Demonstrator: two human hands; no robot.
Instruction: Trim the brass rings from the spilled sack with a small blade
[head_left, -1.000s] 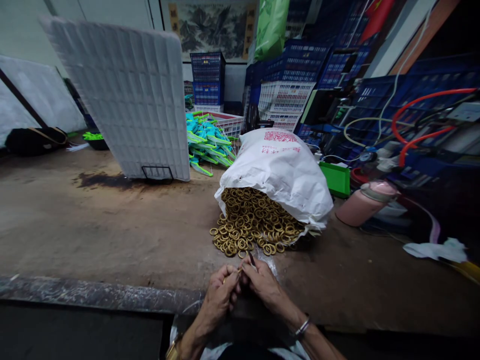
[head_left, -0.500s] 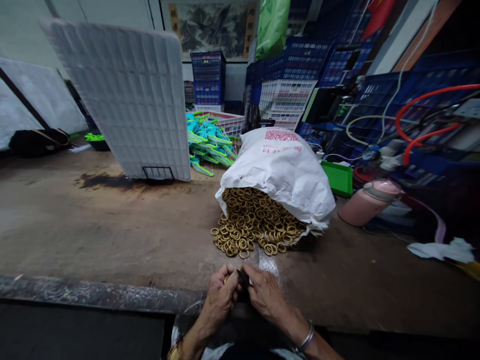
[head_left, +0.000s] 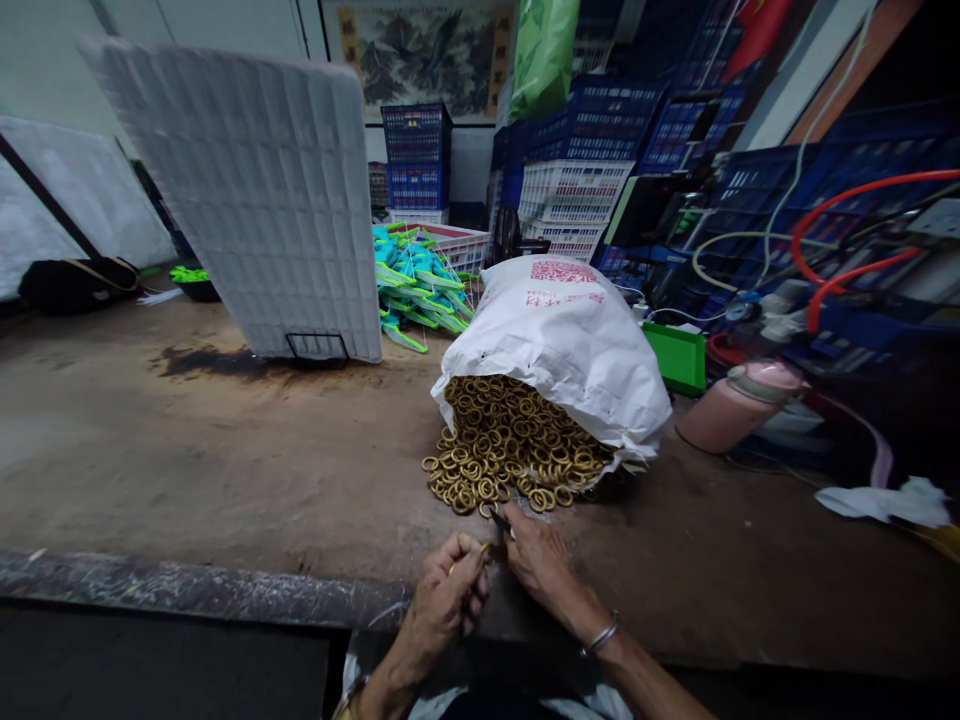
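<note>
My left hand (head_left: 448,585) is closed over the table's front edge, pinching a brass-coloured ring (head_left: 484,549) between thumb and forefinger. Just right of it, my right hand (head_left: 541,558) grips a small dark knife (head_left: 499,521), its pointed tip towards the loose rings. Most of the knife's handle is hidden in the fingers. Beyond both hands, a pile of brass-coloured rings (head_left: 487,470) spills from the mouth of a white woven sack (head_left: 570,340) lying on its side.
On the wooden table (head_left: 225,460), a pale ribbed panel (head_left: 277,200) stands upright at left. Turquoise and green pieces (head_left: 420,285) lie behind the sack. A pink bottle (head_left: 739,405), a green tray (head_left: 675,357) and red tubing (head_left: 814,290) are at right.
My right hand has moved forward and away from the left, bringing the knife towards the ring pile. My left hand stays near its place, with a ring now showing at its fingertips.
</note>
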